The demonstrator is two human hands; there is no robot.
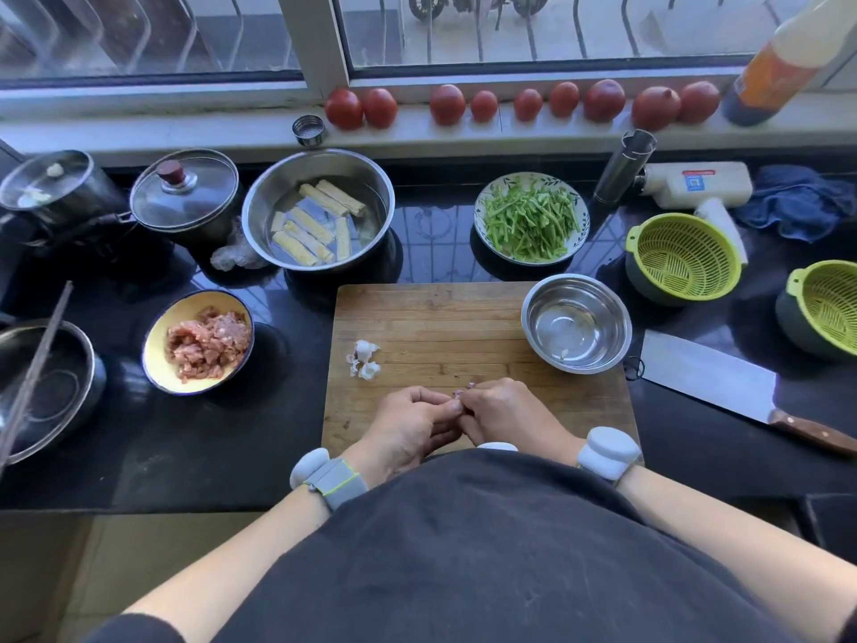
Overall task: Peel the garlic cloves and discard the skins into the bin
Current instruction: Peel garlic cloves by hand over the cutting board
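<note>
Both hands meet over the near edge of the wooden cutting board point(463, 327). My left hand point(412, 422) and my right hand point(503, 413) pinch a small garlic clove point(459, 395) between their fingertips; the clove is mostly hidden, with bits of purplish skin showing. Several white unpeeled cloves and skin scraps point(365, 359) lie on the board's left side. A steel bowl point(576, 323) on the board's right corner holds one peeled clove point(563, 354). No bin is in view.
A cleaver point(709, 380) lies right of the board. Two green colanders point(684, 255) stand at the right. A yellow bowl of minced meat point(199, 341), a steel bowl of tofu rolls point(320, 208), a plate of green strips point(531, 218) and pots point(185, 197) surround the board.
</note>
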